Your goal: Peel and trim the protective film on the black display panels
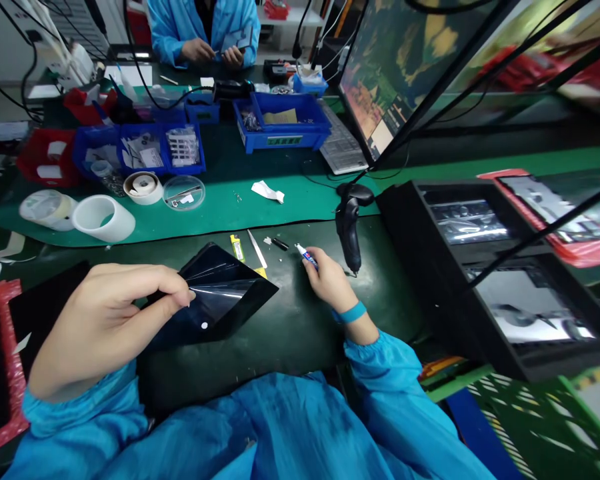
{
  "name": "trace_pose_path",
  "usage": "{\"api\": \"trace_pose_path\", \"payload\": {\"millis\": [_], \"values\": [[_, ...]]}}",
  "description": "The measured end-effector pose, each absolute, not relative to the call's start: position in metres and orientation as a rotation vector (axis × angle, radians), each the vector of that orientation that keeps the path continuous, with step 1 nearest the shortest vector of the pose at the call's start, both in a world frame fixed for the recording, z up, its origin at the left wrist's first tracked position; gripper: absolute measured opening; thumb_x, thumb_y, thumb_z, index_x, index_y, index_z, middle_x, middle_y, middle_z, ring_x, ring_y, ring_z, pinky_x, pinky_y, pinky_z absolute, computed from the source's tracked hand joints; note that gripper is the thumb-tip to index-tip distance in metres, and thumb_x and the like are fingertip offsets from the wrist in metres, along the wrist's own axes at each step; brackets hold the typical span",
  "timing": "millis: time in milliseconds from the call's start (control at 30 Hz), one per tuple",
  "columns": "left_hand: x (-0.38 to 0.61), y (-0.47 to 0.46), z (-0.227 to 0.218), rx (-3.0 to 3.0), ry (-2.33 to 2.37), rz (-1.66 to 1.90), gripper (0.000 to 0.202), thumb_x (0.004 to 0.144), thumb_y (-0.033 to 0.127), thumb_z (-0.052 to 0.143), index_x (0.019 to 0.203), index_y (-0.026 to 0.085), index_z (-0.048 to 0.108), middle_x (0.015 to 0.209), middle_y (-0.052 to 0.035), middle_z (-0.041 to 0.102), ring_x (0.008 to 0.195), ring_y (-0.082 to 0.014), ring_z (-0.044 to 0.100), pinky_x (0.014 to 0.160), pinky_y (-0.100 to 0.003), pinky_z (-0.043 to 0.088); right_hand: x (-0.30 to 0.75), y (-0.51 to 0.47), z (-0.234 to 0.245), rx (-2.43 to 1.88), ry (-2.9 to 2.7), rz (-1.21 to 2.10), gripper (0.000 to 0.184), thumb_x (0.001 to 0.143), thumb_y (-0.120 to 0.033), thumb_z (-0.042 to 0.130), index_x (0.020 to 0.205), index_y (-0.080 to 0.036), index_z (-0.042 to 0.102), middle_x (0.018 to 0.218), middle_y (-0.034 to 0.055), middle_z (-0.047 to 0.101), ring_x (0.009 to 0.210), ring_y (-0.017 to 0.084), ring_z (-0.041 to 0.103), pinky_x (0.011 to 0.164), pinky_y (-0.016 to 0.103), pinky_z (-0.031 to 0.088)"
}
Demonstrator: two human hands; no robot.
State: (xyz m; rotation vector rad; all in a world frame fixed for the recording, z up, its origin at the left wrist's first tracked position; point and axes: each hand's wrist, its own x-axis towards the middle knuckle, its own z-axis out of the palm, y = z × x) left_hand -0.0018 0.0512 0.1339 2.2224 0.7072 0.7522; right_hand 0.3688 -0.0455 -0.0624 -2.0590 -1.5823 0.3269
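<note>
My left hand (107, 317) pinches a thin, dark, glossy sheet of film (230, 310) between thumb and fingers. The film is creased at the pinch, and a small white dot shows near its lower edge. A white marker pen (307, 256) with a blue label is gripped in my right hand (333, 285), its tip pointing up and left just above the dark mat. Beside the tip lies a short black cap-like piece (280, 244). Pale tweezers (257, 249) and a yellow-labelled strip (237, 247) lie between the film and the pen.
A black electric screwdriver (349, 227) hangs right of my right hand. Further right stands a black foam tray (415, 247) holding screens. Blue parts bins (285, 137), tape rolls (105, 219) and a monitor (380, 73) stand behind. Across the bench, a co-worker's hands (197, 51) hold a small panel.
</note>
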Motion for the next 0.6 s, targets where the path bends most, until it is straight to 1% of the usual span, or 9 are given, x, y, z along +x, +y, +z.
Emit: {"api": "trace_pose_path", "payload": {"millis": [33, 100, 233, 300, 367, 433, 500, 600], "values": [[-0.002, 0.051, 0.134, 2.22, 0.708, 0.763, 0.014, 0.097, 0.018, 0.068, 0.091, 0.03, 0.073, 0.084, 0.0058, 0.078, 0.071, -0.0139, 0.073, 0.063, -0.022, 0.056, 0.368, -0.043, -0.063, -2.059, -1.592, 0.325, 0.037, 0.106, -0.035, 0.048, 0.129, -0.011, 0.064, 0.108, 0.0177, 0.075, 0.094, 0.03, 0.072, 0.087, 0.04, 0.057], [-0.001, 0.051, 0.136, 2.233, 0.714, 0.762, 0.015, 0.097, 0.017, 0.068, 0.092, 0.03, 0.073, 0.084, 0.0059, 0.078, 0.071, -0.0138, 0.073, 0.063, -0.022, 0.056, 0.368, -0.041, -0.064, -2.07, -1.611, 0.308, 0.033, 0.105, -0.035, 0.049, 0.12, -0.013, 0.067, 0.103, 0.0152, 0.075, 0.092, 0.028, 0.072, 0.086, 0.038, 0.056], [0.001, 0.052, 0.137, 2.288, 0.712, 0.738, 0.018, 0.096, 0.014, 0.066, 0.093, 0.031, 0.072, 0.085, 0.008, 0.079, 0.073, -0.0121, 0.074, 0.066, -0.02, 0.057, 0.368, -0.041, -0.066, -2.106, -1.617, 0.232, 0.031, 0.102, -0.033, 0.049, 0.114, -0.014, 0.07, 0.108, 0.0171, 0.072, 0.094, 0.029, 0.069, 0.088, 0.039, 0.055], [0.001, 0.053, 0.136, 2.29, 0.704, 0.737, 0.019, 0.096, 0.014, 0.065, 0.094, 0.032, 0.072, 0.086, 0.0092, 0.079, 0.074, -0.0109, 0.075, 0.068, -0.019, 0.057, 0.368, -0.039, -0.066, -2.098, -1.62, 0.212, 0.032, 0.103, -0.033, 0.047, 0.115, -0.013, 0.069, 0.109, 0.0174, 0.071, 0.098, 0.03, 0.069, 0.091, 0.04, 0.055], [0.001, 0.053, 0.136, 2.291, 0.708, 0.726, 0.019, 0.097, 0.014, 0.065, 0.094, 0.032, 0.071, 0.086, 0.0098, 0.079, 0.076, -0.0106, 0.075, 0.069, -0.018, 0.056, 0.367, -0.035, -0.066, -2.078, -1.629, 0.207, 0.033, 0.104, -0.034, 0.047, 0.121, -0.013, 0.067, 0.112, 0.0171, 0.072, 0.104, 0.03, 0.069, 0.095, 0.04, 0.055], [0.001, 0.052, 0.135, 2.288, 0.71, 0.718, 0.02, 0.098, 0.014, 0.064, 0.095, 0.032, 0.071, 0.086, 0.0099, 0.078, 0.076, -0.0104, 0.075, 0.068, -0.019, 0.056, 0.363, -0.028, -0.066, -2.07, -1.636, 0.207, 0.036, 0.105, -0.037, 0.05, 0.127, -0.013, 0.064, 0.116, 0.0171, 0.072, 0.108, 0.03, 0.069, 0.097, 0.04, 0.055], [0.001, 0.052, 0.135, 2.284, 0.707, 0.715, 0.02, 0.098, 0.014, 0.064, 0.095, 0.032, 0.071, 0.087, 0.0098, 0.078, 0.075, -0.0102, 0.075, 0.068, -0.019, 0.055, 0.359, -0.017, -0.066, -2.079, -1.642, 0.209, 0.038, 0.103, -0.04, 0.055, 0.128, -0.013, 0.064, 0.117, 0.0168, 0.073, 0.107, 0.03, 0.07, 0.095, 0.039, 0.055], [0.0, 0.051, 0.135, 2.281, 0.711, 0.717, 0.019, 0.098, 0.014, 0.064, 0.094, 0.031, 0.071, 0.087, 0.0097, 0.078, 0.075, -0.0098, 0.074, 0.068, -0.018, 0.055, 0.354, -0.003, -0.065, -2.112, -1.647, 0.206, 0.037, 0.102, -0.042, 0.059, 0.125, -0.013, 0.066, 0.115, 0.0159, 0.074, 0.103, 0.029, 0.07, 0.09, 0.036, 0.055]]}}
